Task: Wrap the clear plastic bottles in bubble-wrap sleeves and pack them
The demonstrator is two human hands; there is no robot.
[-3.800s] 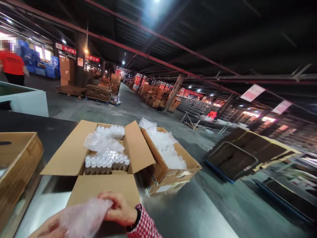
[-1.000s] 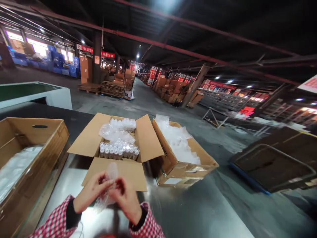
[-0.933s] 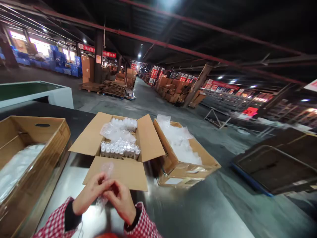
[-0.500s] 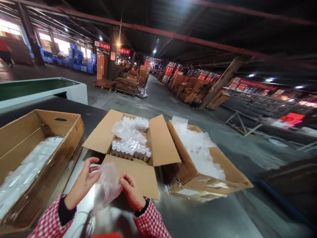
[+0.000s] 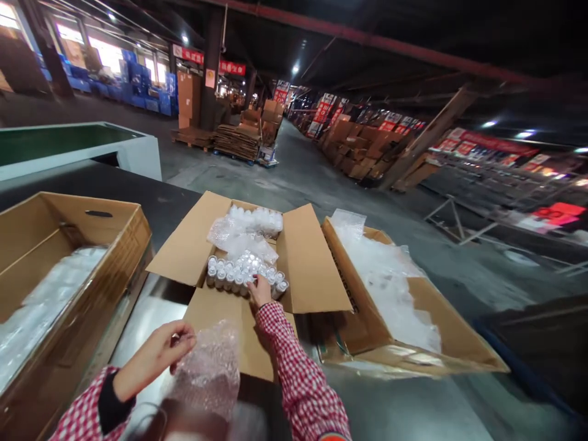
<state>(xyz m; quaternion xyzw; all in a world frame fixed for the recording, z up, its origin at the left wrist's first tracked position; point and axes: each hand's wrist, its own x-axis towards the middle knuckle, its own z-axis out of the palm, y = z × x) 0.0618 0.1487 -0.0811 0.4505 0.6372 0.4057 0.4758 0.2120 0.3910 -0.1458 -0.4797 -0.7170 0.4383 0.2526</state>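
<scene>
My left hand (image 5: 158,355) has its fingers curled round the edge of a clear bubble wrap bag (image 5: 212,370), which hangs over the front flap of a carton. My right hand (image 5: 261,290) reaches into that open cardboard carton (image 5: 316,260), fingers closed at the top of a small clear bottle in the front rows. Rows of clear capped bottles (image 5: 227,274) stand upright there, and another group of bottles (image 5: 257,218) sits at the carton's back. Crumpled bubble wrap (image 5: 229,236) lies between the two groups. My right fingertips partly hide the bottle they touch.
On the left, a long cardboard box (image 5: 133,236) holds clear-wrapped packs (image 5: 55,288). To the right, another box (image 5: 463,324) is filled with bubble wrap bags (image 5: 381,282). A metal table (image 5: 367,404) lies beneath, and a green-topped conveyor (image 5: 59,147) stands behind at left.
My right hand has let go of the bubble wrap bag and moved forward to the bottles in the carton. The bag stays with my left hand. The view has shifted slightly.
</scene>
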